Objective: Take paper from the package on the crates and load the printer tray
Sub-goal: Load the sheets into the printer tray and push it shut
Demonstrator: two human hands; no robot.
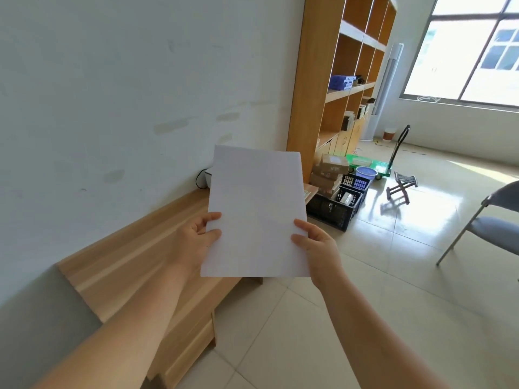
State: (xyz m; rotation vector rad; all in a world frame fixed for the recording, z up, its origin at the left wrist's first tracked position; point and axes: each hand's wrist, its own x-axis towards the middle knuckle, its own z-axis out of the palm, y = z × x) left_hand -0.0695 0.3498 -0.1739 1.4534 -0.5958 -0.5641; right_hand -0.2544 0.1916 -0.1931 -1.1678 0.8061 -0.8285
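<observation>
1. Between the two hands, above the desk (134, 248) edge, a white paper (257, 211) stack is held upright, its long axis running from the hands up and away, its top edge toward the wall; how many sheets it holds cannot be told.
2. Its left edge is pinched by the left hand (196, 240), thumb in front; its right edge is gripped by the right hand (317, 245) likewise.
3. Behind the paper, only a corner and a cable of a white device (207, 178) can be seen.
4. Two black crates (337, 209) are seen on the floor beyond, with brown boxes (328, 169) beside them; no package can be made out.
5. One chair (488, 220) is cut off at the right.
</observation>
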